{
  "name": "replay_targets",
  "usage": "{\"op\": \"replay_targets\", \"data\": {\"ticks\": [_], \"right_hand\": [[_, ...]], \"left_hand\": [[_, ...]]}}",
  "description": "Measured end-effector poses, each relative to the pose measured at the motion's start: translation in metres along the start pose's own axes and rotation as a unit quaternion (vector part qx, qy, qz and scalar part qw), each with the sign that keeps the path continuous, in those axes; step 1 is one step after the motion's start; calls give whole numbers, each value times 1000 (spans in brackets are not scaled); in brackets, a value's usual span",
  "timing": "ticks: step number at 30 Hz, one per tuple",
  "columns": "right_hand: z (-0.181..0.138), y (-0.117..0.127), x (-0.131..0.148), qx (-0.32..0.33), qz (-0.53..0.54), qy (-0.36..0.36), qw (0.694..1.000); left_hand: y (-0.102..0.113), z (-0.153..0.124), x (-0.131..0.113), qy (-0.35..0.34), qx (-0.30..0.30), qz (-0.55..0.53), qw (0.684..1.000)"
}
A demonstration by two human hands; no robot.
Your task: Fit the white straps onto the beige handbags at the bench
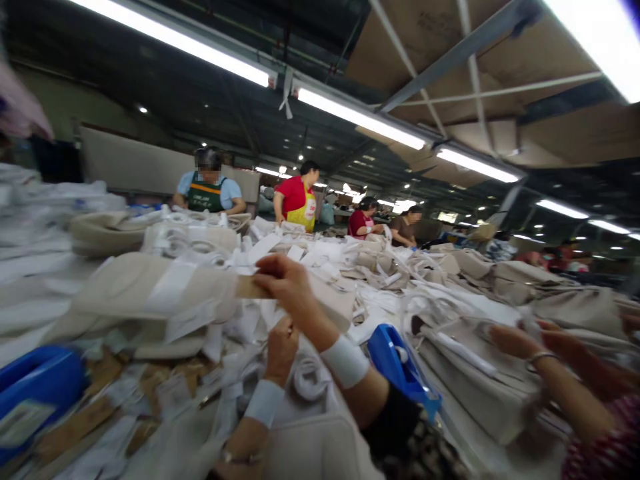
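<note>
My right hand (287, 277), wrapped with a white band at the wrist, pinches the end of a brown paper tag (250, 287). The tag's other end meets a beige bag (117, 287) that has a white paper wrap around it; whether it is attached I cannot tell. Just below, my left hand (283, 343) is closed, with white wrapping material about it, and what its fingers hold is hidden. Under both arms lies another beige bag (315, 447). A rolled white strip (307, 377) rests between my forearms.
A blue tape dispenser (393, 357) stands right of my arms; a blue object (43, 393) is at left. Brown tags (75, 427) lie scattered there. At right, a co-worker's hands (520, 343) work over a beige bag (480, 373). Several people stand beyond the piled table.
</note>
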State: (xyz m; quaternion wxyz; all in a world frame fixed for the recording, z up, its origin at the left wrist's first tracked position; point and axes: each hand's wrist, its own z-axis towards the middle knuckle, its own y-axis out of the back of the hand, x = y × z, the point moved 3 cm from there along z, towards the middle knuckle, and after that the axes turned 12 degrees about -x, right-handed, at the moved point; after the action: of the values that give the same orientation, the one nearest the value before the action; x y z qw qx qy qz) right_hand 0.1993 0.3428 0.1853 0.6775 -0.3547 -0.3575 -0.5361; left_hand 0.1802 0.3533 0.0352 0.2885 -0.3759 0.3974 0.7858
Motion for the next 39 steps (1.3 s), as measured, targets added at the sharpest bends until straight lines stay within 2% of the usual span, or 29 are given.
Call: {"op": "replay_targets", "data": {"ticks": [2,4,7,11,15,16,25,30,34,39], "right_hand": [[2,45,-9,-22,-36,-54,998],[2,84,-27,-40,-56,-86,994],[-9,126,-52,-65,-58,-125,988],[-22,156,-69,-91,-68,-142,983],[-24,170,-77,-104,-64,-150,981],[-24,172,-79,-108,-62,-153,980],[-25,178,-85,-129,-36,-166,977],[-27,185,-82,-143,-43,-146,978],[-35,191,-85,-151,-62,-127,978],[-59,200,-90,-175,-128,-118,969]], "left_hand": [[-6,0,4,36,29,-119,992],[-14,2,10,67,61,-228,970],[-21,3,16,98,97,-344,929],[-23,1,14,119,121,-444,880],[-23,-1,11,152,153,-554,804],[-23,-1,10,152,161,-564,796],[-27,-11,5,134,226,-451,853],[-24,-10,1,101,217,-418,876],[-25,-9,-1,94,231,-428,869],[-25,-16,-5,163,247,-468,833]]}}
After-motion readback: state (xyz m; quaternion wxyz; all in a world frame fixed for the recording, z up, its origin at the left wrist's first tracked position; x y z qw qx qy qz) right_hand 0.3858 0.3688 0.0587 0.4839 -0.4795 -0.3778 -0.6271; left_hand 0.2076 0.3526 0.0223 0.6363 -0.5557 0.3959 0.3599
